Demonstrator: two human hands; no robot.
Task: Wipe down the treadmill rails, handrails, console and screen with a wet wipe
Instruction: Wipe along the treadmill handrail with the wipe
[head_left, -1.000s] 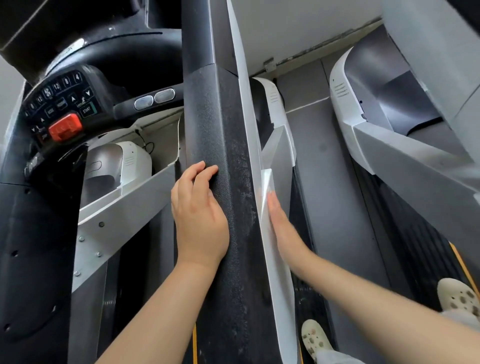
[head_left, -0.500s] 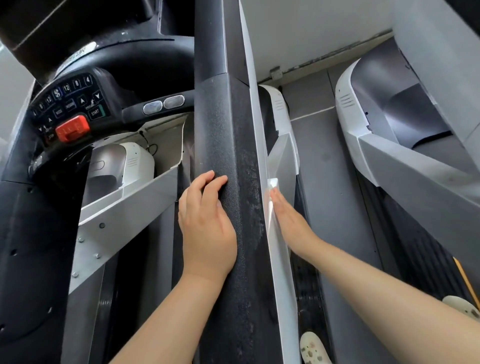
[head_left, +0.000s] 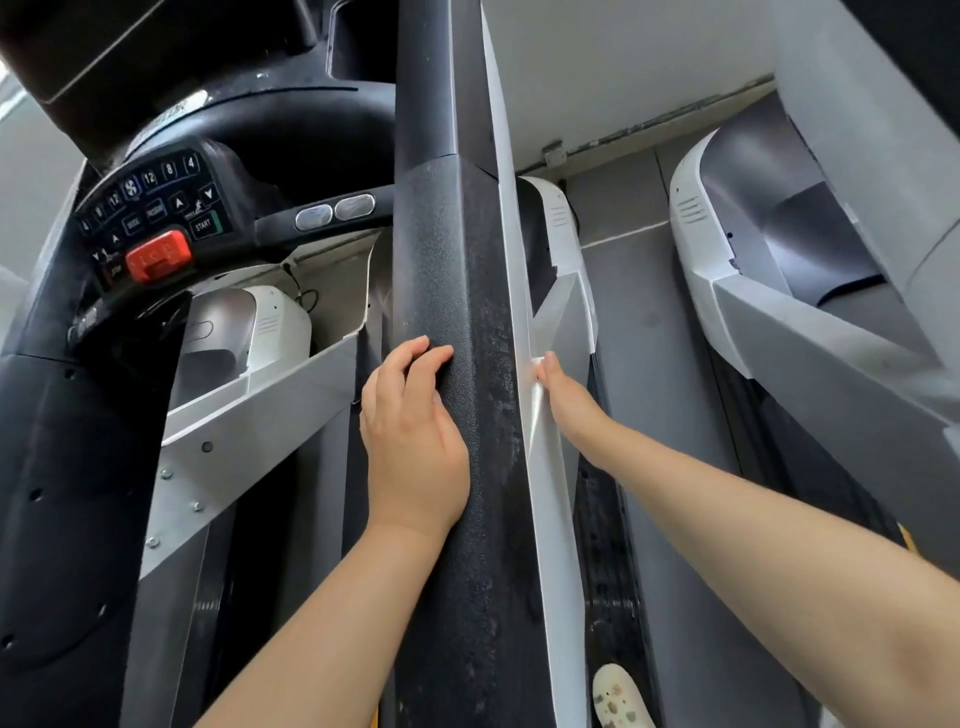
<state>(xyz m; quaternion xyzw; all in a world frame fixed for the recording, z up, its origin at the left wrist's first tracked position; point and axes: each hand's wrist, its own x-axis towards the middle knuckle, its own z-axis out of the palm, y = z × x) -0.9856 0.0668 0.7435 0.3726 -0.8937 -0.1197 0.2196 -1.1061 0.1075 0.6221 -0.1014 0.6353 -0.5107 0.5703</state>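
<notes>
A long treadmill handrail (head_left: 467, 260) runs up the middle, black and textured on top, with a silver side panel (head_left: 548, 493) on its right. My left hand (head_left: 415, 441) rests on the rail's left slope, fingers loosely bent over the black surface. My right hand (head_left: 566, 400) presses flat against the silver side panel. A small white edge, apparently the wet wipe (head_left: 536, 365), shows at its fingertips; the rest is hidden under the hand. The console keypad (head_left: 150, 208) with a red stop button (head_left: 156, 258) sits at the upper left.
A second treadmill's white motor cover and rail (head_left: 779, 332) stand at the right. Grey floor (head_left: 649, 364) lies between the machines, ending at a wall. My shoe (head_left: 618, 696) shows at the bottom. Metal grip sensors (head_left: 335, 212) sit beside the console.
My right hand has slid a little forward along the silver side of the rail. My left hand stays in place on the black top. The view has shifted slightly.
</notes>
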